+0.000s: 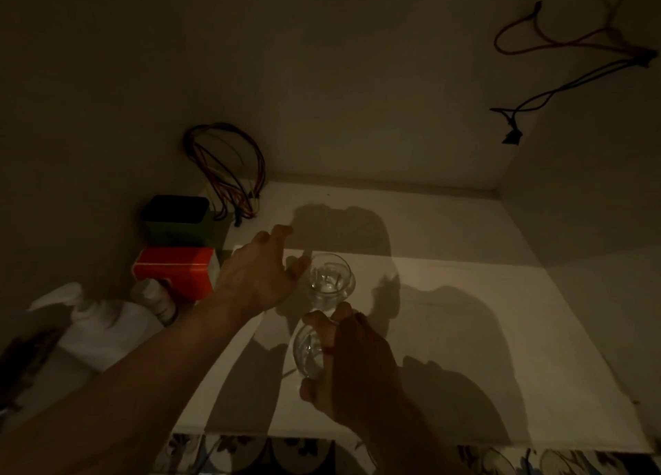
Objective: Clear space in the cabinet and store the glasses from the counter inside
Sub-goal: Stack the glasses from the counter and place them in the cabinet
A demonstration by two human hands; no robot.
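- Glasses side by side on the cabinet shelf (465, 331): the rear glass (331, 277) stands upright, left hand (255, 277) spread wide, fingertips at its rim.
- Right hand (357, 363) wraps the near glass (308, 353), which hangs just beside the first.
- Risk: glass clinks glass, or a nudge tips the rear one.
- Left side is crowded: red box (177, 268), dark box (177, 211), wire bundle (229, 174), white bottle (103, 328). Right is open.
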